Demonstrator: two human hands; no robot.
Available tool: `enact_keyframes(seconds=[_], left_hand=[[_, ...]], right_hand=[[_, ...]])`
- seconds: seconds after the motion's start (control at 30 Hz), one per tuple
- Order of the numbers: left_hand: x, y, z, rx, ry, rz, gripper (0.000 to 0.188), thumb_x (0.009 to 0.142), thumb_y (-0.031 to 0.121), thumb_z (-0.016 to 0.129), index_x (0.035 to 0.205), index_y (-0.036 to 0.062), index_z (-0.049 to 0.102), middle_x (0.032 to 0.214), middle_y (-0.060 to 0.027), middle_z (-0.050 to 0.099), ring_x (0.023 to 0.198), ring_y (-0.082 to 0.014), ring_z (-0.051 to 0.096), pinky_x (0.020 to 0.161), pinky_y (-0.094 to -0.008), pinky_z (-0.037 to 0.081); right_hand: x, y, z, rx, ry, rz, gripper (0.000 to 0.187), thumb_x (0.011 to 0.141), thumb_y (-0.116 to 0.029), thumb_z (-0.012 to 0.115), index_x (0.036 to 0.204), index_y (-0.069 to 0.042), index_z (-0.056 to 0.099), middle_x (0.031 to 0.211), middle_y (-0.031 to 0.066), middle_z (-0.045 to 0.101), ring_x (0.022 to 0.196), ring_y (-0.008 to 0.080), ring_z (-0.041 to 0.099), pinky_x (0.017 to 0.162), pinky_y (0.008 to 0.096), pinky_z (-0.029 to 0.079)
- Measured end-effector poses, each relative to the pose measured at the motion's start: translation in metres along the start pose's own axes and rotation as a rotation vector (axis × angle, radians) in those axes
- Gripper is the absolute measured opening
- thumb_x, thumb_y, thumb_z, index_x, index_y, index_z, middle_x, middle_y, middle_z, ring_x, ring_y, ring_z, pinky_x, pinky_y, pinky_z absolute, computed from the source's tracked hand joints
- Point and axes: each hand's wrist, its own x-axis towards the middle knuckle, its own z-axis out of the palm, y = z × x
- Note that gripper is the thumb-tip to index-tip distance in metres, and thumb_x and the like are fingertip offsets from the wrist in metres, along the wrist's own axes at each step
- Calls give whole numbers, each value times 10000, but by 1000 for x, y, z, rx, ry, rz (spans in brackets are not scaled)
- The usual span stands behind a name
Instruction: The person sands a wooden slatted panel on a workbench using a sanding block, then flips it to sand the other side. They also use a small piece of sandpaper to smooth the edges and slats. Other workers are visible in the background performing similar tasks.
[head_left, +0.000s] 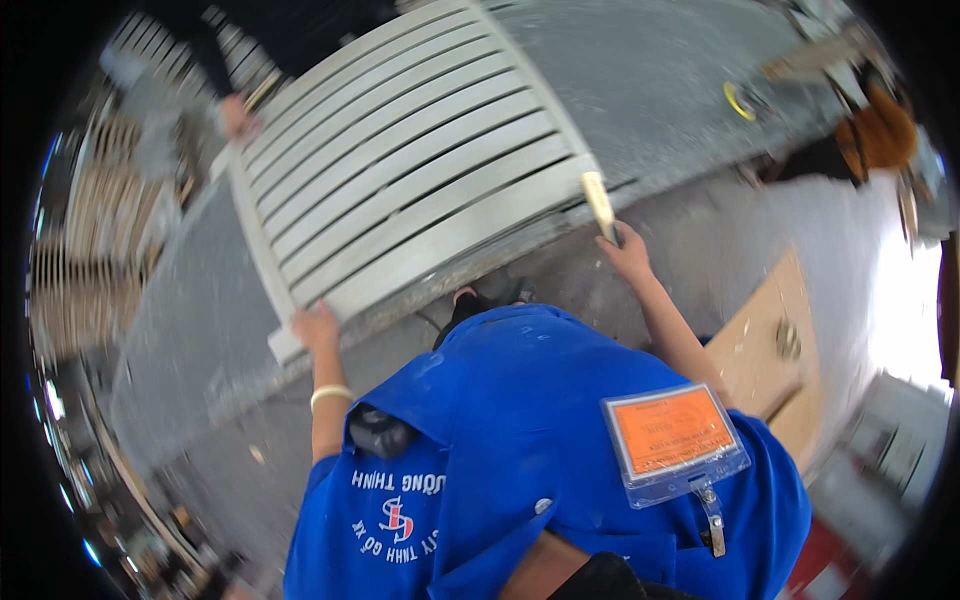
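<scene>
Slatted panel (410,190) on counter (640,90), seemingly being steadied: right hand (627,252) clasps cream tool (598,197), left hand (316,327) at corner, grip unclear; next move calls for firm hold.

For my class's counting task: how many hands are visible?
3: the left hand at the near left corner of the slatted panel, the right hand holding a pale tool, a co-worker's hand by the panel's far left corner. Others may be hidden or blurred.
</scene>
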Motion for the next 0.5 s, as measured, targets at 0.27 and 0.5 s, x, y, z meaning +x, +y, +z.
enact_keyframes(seconds=[0.27,0.5], left_hand=[[-107,68,-9,-186,54,461,812,821,552,561,1433,90,296,1491,-272,137,1385,-421,131,1119,-491,153],[-88,-10,-6,-216,131,694,687,815,469,605,1422,310,325,1527,-134,153,1388,-364,176,1105,-491,214]], right_hand=[[20,-39,35,-7,-253,-22,446,779,-219,703,1121,35,572,895,172,654,780,236,618,749,359,484],[7,-79,54,-142,-305,-282,479,768,-246,710,1132,30,566,963,215,648,918,298,628,826,368,463]])
